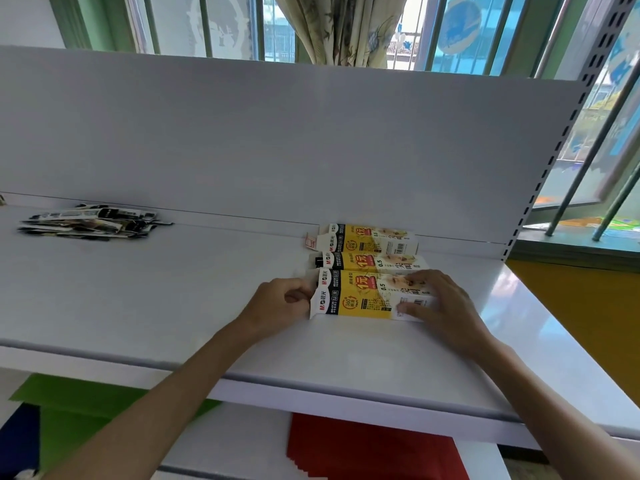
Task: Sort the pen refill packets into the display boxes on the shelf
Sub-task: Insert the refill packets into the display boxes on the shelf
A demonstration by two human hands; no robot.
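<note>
Refill packets (90, 221), heaped loosely at the far left of the white shelf (173, 289), against the back panel (277, 133). Left hand (284, 303): fingers curled at the open left end of the nearest display box (367, 296), gripping its flap; whether it holds a packet cannot be told. Three yellow boxes lie side by side, the middle box (370, 261) and the far box (370, 239) behind the nearest. Right hand (440, 303): fingers across the top and thumb on the front, clasping the nearest box's right end.
</note>
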